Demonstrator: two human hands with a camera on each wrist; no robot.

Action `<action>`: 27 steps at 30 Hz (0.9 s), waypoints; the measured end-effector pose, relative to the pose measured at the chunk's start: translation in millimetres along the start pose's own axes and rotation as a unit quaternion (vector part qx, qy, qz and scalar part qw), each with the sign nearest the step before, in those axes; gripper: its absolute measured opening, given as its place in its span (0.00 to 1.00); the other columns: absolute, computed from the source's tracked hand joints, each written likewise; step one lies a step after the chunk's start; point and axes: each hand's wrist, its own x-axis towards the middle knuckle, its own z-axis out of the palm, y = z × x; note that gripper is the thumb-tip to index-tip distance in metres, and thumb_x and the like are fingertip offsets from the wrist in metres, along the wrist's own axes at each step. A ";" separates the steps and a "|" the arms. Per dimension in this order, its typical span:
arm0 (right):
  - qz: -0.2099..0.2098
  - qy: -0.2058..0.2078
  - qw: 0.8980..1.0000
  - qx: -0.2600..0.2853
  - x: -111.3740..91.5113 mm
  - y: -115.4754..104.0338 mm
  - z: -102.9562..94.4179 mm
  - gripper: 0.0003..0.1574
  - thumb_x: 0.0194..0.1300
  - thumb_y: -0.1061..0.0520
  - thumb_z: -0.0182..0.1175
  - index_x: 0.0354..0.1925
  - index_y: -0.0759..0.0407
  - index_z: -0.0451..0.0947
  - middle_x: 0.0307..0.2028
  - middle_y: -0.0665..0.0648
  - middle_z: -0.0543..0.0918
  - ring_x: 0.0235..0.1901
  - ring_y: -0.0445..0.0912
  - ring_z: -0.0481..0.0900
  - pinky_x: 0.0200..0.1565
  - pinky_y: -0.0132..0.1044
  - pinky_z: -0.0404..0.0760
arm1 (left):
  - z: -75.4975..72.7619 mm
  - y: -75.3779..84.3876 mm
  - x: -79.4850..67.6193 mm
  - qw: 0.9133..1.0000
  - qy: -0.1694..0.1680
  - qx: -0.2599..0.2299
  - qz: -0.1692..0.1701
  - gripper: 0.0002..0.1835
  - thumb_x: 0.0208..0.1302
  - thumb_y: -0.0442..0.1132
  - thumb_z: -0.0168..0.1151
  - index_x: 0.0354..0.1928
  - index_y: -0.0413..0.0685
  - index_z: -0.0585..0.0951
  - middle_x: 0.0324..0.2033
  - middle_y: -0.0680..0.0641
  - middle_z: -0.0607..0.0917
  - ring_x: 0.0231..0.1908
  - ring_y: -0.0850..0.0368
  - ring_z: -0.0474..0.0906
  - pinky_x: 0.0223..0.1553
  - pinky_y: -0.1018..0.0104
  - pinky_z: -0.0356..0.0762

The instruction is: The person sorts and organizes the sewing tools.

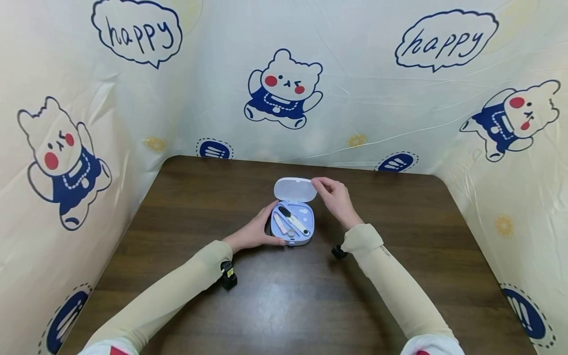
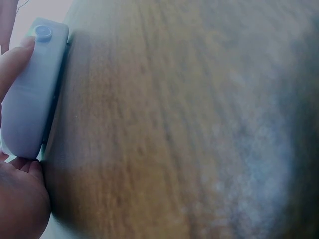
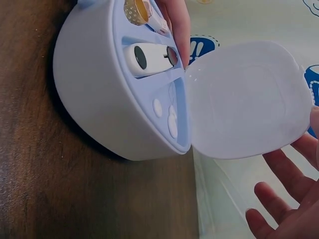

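A small white and light-blue case (image 1: 301, 240) stands on the table with its translucent lid (image 1: 295, 190) raised at the back. My left hand (image 1: 255, 230) grips the case from the left side, thumb at the front near a round button (image 2: 43, 33). At the lid's right edge, my right hand (image 1: 336, 197) pinches the rim between thumb and index finger; the other fingers (image 3: 271, 199) are spread apart. Inside lie a black-and-white tool (image 1: 294, 220), a narrow pinkish-white piece (image 1: 280, 223) and a dimpled gold thimble (image 3: 135, 12). White oval shapes (image 3: 172, 122) show in the right compartment.
The dark wooden table (image 1: 275, 305) carries the case near its far side. Printed cloth (image 1: 355, 98) with bears and lettering hangs around the back and both sides. A small black wrist camera (image 1: 228, 276) sits by the left cuff, another camera (image 1: 339, 252) by the right.
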 end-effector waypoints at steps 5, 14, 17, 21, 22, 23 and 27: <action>-0.021 -0.011 1.000 -0.013 -4.1 1.9 -2.0 0.24 0.79 0.44 0.59 0.59 0.57 0.84 0.56 0.59 0.87 0.54 0.53 0.82 0.60 0.52 0.79 | -0.1 -0.3 0.4 1.000 0.002 0.002 0.006 0.67 0.55 0.55 0.81 0.85 0.57 0.42 0.81 0.41 0.50 0.79 0.43 0.50 0.76 0.41 0.52; -0.037 -0.025 0.999 -0.016 -15.0 5.2 -3.4 0.22 0.77 0.42 0.61 0.60 0.50 0.85 0.58 0.54 0.85 0.57 0.51 0.77 0.61 0.53 0.78 | 0.2 0.1 0.5 1.000 0.003 0.004 0.007 0.67 0.55 0.55 0.82 0.85 0.55 0.43 0.81 0.40 0.50 0.79 0.43 0.49 0.77 0.42 0.52; -0.033 -0.033 0.999 -0.025 -19.3 3.7 -4.4 0.22 0.77 0.42 0.61 0.62 0.48 0.84 0.60 0.53 0.84 0.61 0.51 0.73 0.64 0.54 0.75 | 0.4 0.5 0.2 1.000 0.004 0.004 0.012 0.67 0.55 0.54 0.82 0.85 0.54 0.43 0.81 0.39 0.50 0.79 0.42 0.49 0.76 0.41 0.52; -0.046 -0.036 0.998 -0.039 -22.6 2.8 -5.1 0.21 0.77 0.45 0.62 0.61 0.51 0.85 0.59 0.55 0.85 0.61 0.53 0.73 0.65 0.56 0.73 | 0.4 0.1 0.8 1.000 0.005 0.003 0.010 0.68 0.54 0.55 0.82 0.85 0.54 0.43 0.81 0.39 0.50 0.79 0.43 0.50 0.76 0.42 0.52; -0.049 -0.037 0.997 -0.043 -23.3 3.0 -5.3 0.21 0.77 0.45 0.62 0.60 0.52 0.85 0.58 0.55 0.85 0.61 0.54 0.74 0.65 0.57 0.73 | 0.3 -0.1 1.0 1.000 0.006 0.003 0.008 0.68 0.54 0.55 0.82 0.84 0.54 0.43 0.81 0.39 0.51 0.79 0.43 0.50 0.76 0.42 0.52; -0.049 -0.038 0.997 -0.045 -24.2 2.8 -5.5 0.21 0.76 0.45 0.62 0.60 0.52 0.85 0.58 0.55 0.85 0.61 0.54 0.74 0.65 0.57 0.72 | 0.2 -0.1 1.1 1.000 0.007 0.003 0.007 0.68 0.54 0.55 0.82 0.84 0.53 0.43 0.81 0.39 0.51 0.79 0.43 0.51 0.76 0.42 0.53; -0.045 -0.050 0.997 -0.045 -28.0 3.2 -6.2 0.21 0.76 0.44 0.63 0.60 0.50 0.85 0.58 0.54 0.85 0.61 0.53 0.74 0.65 0.58 0.72 | -0.4 0.2 1.1 1.000 0.009 0.001 0.000 0.68 0.52 0.55 0.83 0.84 0.50 0.45 0.80 0.39 0.53 0.78 0.43 0.53 0.76 0.43 0.53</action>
